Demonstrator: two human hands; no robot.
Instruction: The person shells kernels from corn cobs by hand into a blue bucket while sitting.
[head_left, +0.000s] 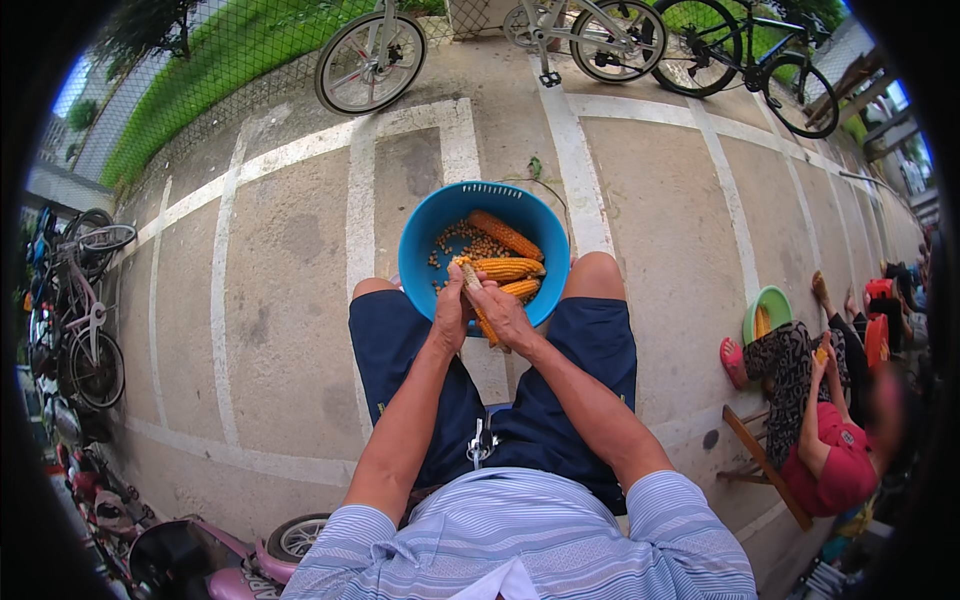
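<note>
Between my knees stands a blue plastic basin (421, 281) holding loose corn kernels (480, 244) and several corn cobs. An orange-red cob (506, 234) leans at its far right, and a yellow cob (506, 268) lies just beyond my hands. Over the near rim, my left hand (450, 307) grips a partly stripped corn cob (486, 322). Against it, my right hand (504, 309) holds a pale cob (471, 276) with its kernels off. Both hands touch each other, and my fingers partly hide the two cobs.
At the right a person in a red shirt (832, 465) sits on a wooden chair (765, 465), holding corn near a green basin (787, 304). Bicycles (371, 64) stand along the far fence, more at the left (94, 322). A pink scooter (255, 562) is at the lower left.
</note>
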